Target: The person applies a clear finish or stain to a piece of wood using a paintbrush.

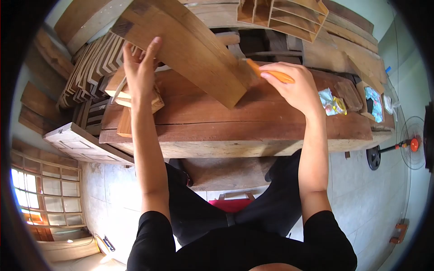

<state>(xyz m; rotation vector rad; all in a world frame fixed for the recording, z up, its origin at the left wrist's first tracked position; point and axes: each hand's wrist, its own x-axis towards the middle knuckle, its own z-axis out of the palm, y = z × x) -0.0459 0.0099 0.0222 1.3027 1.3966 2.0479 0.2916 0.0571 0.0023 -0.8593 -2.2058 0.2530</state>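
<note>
A long wooden box-like piece point(190, 49) is tilted above the reddish-brown wooden bench point(194, 122), its lower corner near the bench top. My left hand point(141, 67) grips its left edge, with the thumb on the broad face. In my right hand point(294, 83) is a brush with an orange handle point(282, 76), fingers wrapped round it. The brush's head points left, at the right end of the wooden piece. Whether the bristles touch the wood cannot be made out.
Small wooden pieces point(126, 122) lie stacked at the bench's left. Many slats point(90, 67) stand behind them. A compartmented wooden rack point(285, 18) is at the back. Colourful packets point(332, 103) and an open box point(373, 97) sit right. A fan point(412, 144) stands far right.
</note>
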